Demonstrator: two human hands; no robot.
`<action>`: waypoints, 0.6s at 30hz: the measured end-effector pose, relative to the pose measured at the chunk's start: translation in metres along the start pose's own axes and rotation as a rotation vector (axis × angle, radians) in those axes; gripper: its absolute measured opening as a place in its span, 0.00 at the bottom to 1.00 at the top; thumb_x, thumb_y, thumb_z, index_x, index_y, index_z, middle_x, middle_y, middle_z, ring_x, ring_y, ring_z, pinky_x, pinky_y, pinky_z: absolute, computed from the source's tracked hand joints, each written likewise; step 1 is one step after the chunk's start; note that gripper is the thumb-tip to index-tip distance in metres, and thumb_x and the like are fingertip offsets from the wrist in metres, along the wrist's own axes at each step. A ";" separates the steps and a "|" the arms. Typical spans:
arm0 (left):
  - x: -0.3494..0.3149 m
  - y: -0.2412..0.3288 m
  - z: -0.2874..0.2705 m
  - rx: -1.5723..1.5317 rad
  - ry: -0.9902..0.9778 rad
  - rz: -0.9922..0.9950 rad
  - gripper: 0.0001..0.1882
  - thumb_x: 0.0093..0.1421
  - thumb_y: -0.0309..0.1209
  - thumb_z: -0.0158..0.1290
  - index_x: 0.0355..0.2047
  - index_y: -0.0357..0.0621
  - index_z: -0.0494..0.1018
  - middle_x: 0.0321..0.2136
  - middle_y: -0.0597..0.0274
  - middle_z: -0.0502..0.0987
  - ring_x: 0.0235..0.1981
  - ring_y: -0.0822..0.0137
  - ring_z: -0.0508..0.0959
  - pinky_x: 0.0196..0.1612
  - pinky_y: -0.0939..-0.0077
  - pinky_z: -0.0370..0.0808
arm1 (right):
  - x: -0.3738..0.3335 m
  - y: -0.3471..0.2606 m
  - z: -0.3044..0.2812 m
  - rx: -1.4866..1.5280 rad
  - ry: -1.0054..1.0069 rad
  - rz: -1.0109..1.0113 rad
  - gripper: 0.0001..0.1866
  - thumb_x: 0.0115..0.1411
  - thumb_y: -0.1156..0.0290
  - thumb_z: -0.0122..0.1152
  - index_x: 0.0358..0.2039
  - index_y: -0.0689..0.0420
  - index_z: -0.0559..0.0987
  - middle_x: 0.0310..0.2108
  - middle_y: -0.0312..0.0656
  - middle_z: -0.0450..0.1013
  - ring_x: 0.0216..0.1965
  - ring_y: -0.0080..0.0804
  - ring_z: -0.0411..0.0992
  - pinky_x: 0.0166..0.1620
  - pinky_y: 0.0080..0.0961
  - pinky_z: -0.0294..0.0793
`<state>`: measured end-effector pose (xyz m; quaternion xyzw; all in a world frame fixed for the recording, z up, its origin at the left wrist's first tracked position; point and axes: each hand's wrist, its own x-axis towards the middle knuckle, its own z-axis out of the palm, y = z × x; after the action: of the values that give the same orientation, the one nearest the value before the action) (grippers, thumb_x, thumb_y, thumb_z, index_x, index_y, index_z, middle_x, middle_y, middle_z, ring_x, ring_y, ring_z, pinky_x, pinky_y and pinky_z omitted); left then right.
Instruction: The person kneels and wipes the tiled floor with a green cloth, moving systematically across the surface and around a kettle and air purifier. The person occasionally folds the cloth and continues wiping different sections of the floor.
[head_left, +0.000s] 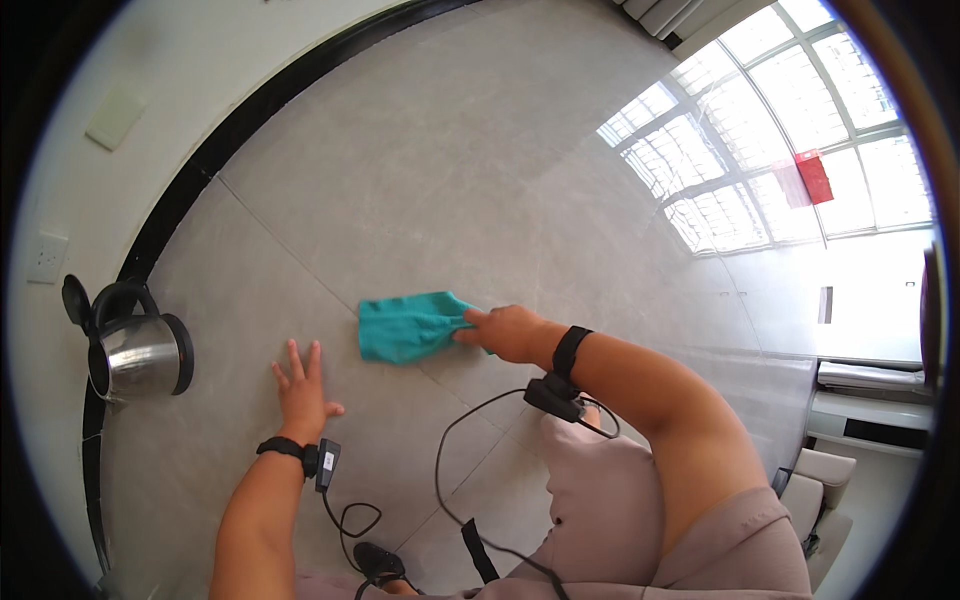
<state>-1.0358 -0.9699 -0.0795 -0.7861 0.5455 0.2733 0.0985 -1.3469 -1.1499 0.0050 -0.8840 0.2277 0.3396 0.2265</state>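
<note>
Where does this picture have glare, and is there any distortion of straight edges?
Head view: glare turns the window panes nearly white at upper right; head view: the black skirting bends into an arc along the left; head view: the teal cloth lies away from the glare, with its folds readable.

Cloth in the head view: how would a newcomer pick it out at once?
Start with the grey tiled floor, then find the person's right hand near the middle. It holds one end of a wrinkled cloth. Teal colour sets it apart from the silver kettle at far left.
</note>
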 end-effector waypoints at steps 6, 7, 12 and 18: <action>0.007 0.017 -0.005 -0.003 -0.034 -0.113 0.69 0.29 0.25 0.73 0.68 0.64 0.40 0.70 0.58 0.33 0.65 0.29 0.45 0.58 0.52 0.69 | 0.032 0.062 0.023 -0.227 0.083 -0.337 0.32 0.58 0.75 0.52 0.62 0.35 0.61 0.55 0.38 0.58 0.43 0.43 0.72 0.41 0.35 0.78; 0.007 0.021 -0.007 -0.034 -0.068 -0.151 0.69 0.29 0.24 0.73 0.68 0.64 0.40 0.70 0.58 0.33 0.65 0.30 0.46 0.58 0.53 0.70 | 0.043 0.065 0.020 -0.226 0.102 -0.407 0.31 0.58 0.74 0.53 0.61 0.35 0.62 0.54 0.38 0.59 0.43 0.43 0.72 0.40 0.35 0.78; 0.014 0.027 0.004 -0.164 -0.134 -0.327 0.69 0.33 0.23 0.71 0.69 0.54 0.36 0.68 0.46 0.32 0.66 0.39 0.49 0.58 0.58 0.69 | 0.103 0.070 -0.011 -0.228 0.235 -0.551 0.19 0.56 0.71 0.56 0.49 0.42 0.74 0.47 0.38 0.64 0.44 0.43 0.71 0.37 0.33 0.78; 0.028 0.042 0.022 -0.198 -0.237 -0.383 0.65 0.36 0.38 0.71 0.67 0.35 0.39 0.66 0.36 0.43 0.64 0.46 0.58 0.59 0.62 0.67 | 0.142 0.192 -0.069 -0.123 0.559 -0.069 0.16 0.57 0.70 0.53 0.46 0.45 0.76 0.46 0.41 0.67 0.46 0.45 0.70 0.40 0.35 0.78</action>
<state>-1.0734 -0.9989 -0.1070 -0.8434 0.3419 0.3921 0.1345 -1.3251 -1.3756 -0.0960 -0.9626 0.2301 0.0879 0.1124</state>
